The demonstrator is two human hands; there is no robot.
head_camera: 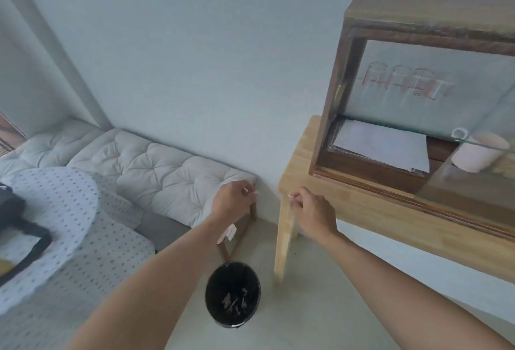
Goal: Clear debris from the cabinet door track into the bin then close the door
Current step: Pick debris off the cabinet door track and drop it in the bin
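Observation:
My left hand point(232, 200) and my right hand point(313, 210) are held side by side in the air, left of the wooden table's corner and above the floor. Each pinches small pale scraps of debris: bits point(249, 191) show at the left fingertips, a bit point(292, 196) at the right. A larger pale scrap point(229, 233) is in mid-air below my left wrist. The round black bin point(232, 295) stands on the floor straight below, with pale scraps inside. The wooden cabinet point(418, 12) sits on the table, its glass sliding door point(434, 93) pushed partly aside. The bottom track point(395, 199) runs along its front.
A light wooden table point(362, 210) carries the cabinet; one leg point(284, 241) stands right of the bin. Inside the cabinet lie white paper point(384, 146) and a pale cup point(473, 151) on its side. A cushioned white bench point(156, 165) and a dotted cloth point(64, 216) fill the left.

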